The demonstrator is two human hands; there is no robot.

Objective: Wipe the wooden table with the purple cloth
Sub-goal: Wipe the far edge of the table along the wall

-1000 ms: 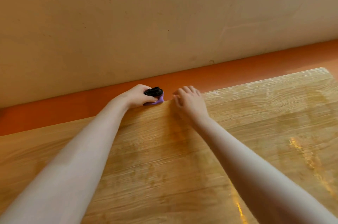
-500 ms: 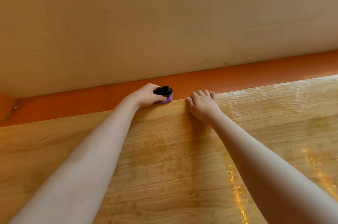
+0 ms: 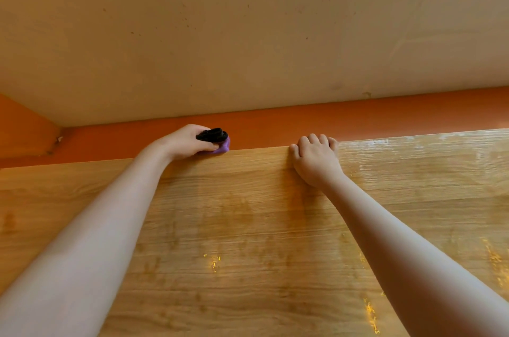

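- Near, the wooden counter shows damp-looking glints, so I judge this part is already wiped.
- At the far edge the left hand has slid the purple cloth leftward. Its grip pinches the cloth and a black bunched item.
- The right hand lay flatter a second ago. Now its grip hooks over the far edge, and the gap to the cloth is wider.
- Beyond, the left corner of the orange band has come into view.
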